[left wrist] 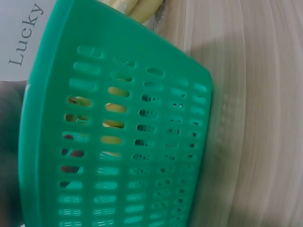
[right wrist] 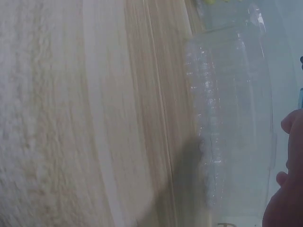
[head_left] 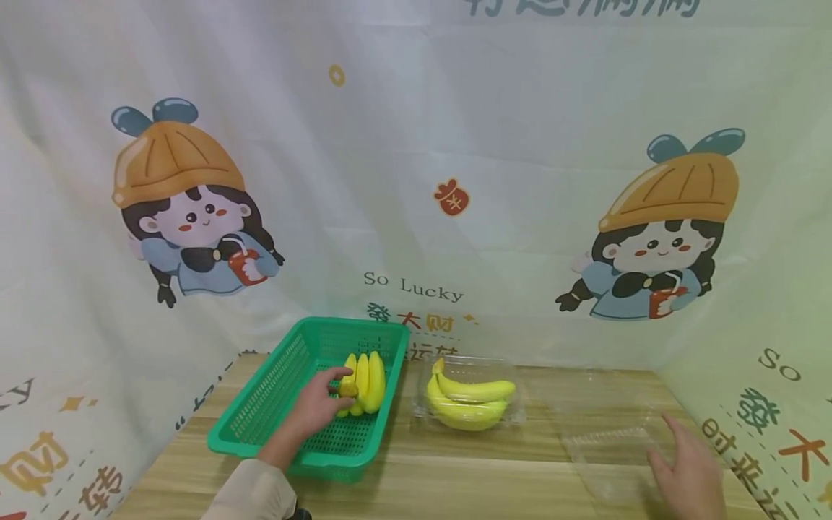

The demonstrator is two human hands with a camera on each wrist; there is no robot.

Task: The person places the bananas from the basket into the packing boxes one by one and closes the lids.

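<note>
Yellow banana bunch [head_left: 373, 390] sits in green slotted plastic basket [head_left: 242, 433]. Left hand [head_left: 317, 404]: thumb and finger bracket its stem end, can't tell if gripping. Right hand [head_left: 694, 469]: parted, seemingly empty, beside clear plastic box [head_left: 604, 462]. Weak stem pinch could drop bunch.

Wood-grain table [head_left: 481, 484], green basket [head_left: 260, 386], clear containers [head_left: 604, 448]

In the head view, my left fingers [head_left: 336, 373] partly hid the yellow bananas [head_left: 374, 383], and the top edge cropped the lettering [head_left: 586, 6]. My right fingers [right wrist: 290, 121] were cut off in the right wrist view.
</note>
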